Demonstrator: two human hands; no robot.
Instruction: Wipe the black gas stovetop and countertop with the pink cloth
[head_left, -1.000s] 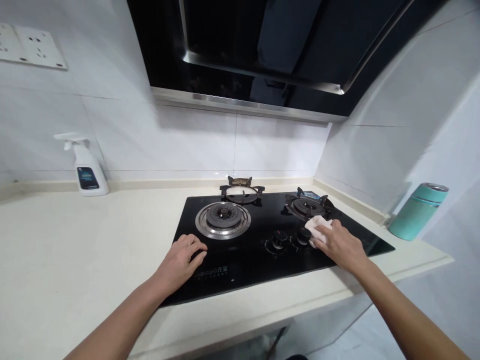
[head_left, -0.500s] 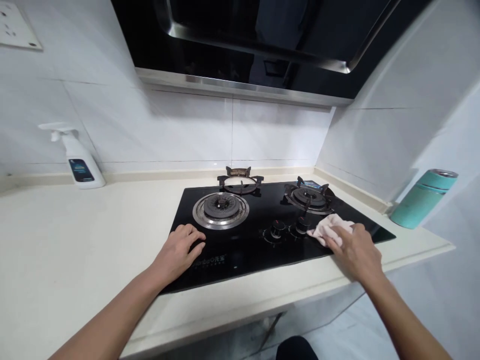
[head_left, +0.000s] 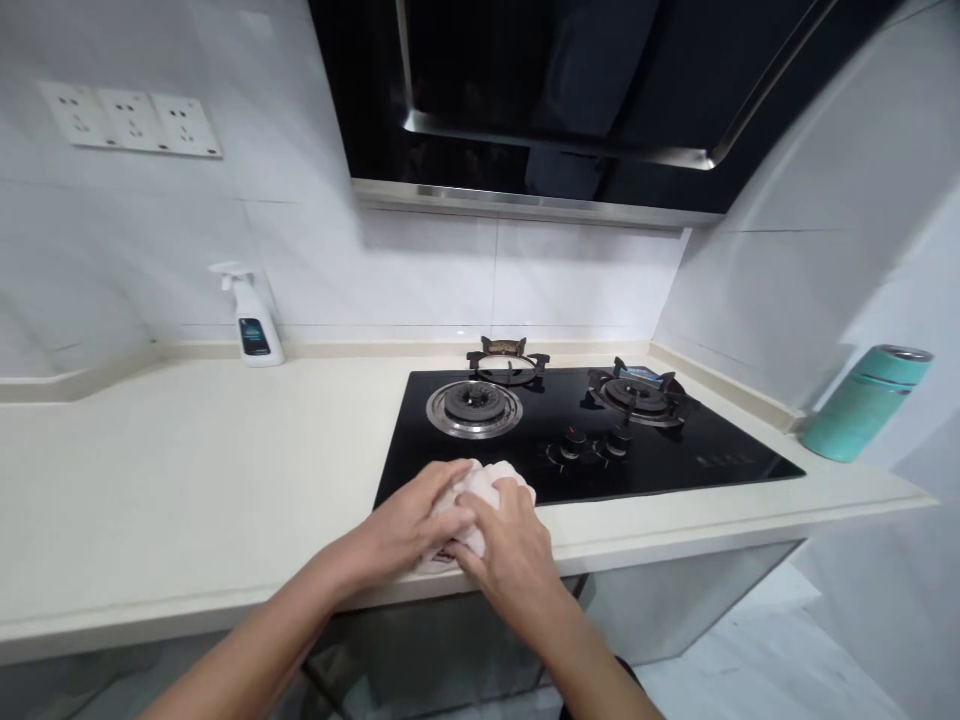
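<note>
A pale pink cloth (head_left: pixel 480 490) is bunched between my two hands at the front left edge of the black glass gas stove (head_left: pixel 637 470). My left hand (head_left: pixel 420 520) grips it from the left, fingers bent over it. From the right, my right hand (head_left: pixel 510 530) is closed on the same cloth, its fingers curled over the top. Behind the hands lies the left burner (head_left: pixel 475 402), its pan support (head_left: pixel 508 362) lifted off and set at the back. The right burner (head_left: pixel 636 394) has its support on. Two black knobs (head_left: pixel 573 442) sit between the burners.
A white spray bottle (head_left: pixel 255 320) stands at the back left of the pale countertop (head_left: pixel 187 480). At the right end, by the wall, is a turquoise tumbler (head_left: pixel 866 405). A black range hood (head_left: pixel 525 100) overhangs the stove. Wall sockets (head_left: pixel 131 122) are at upper left.
My right hand has carried the cloth left from beside the right knob to the stove's front left. My left hand has come onto it. The view has swung left.
</note>
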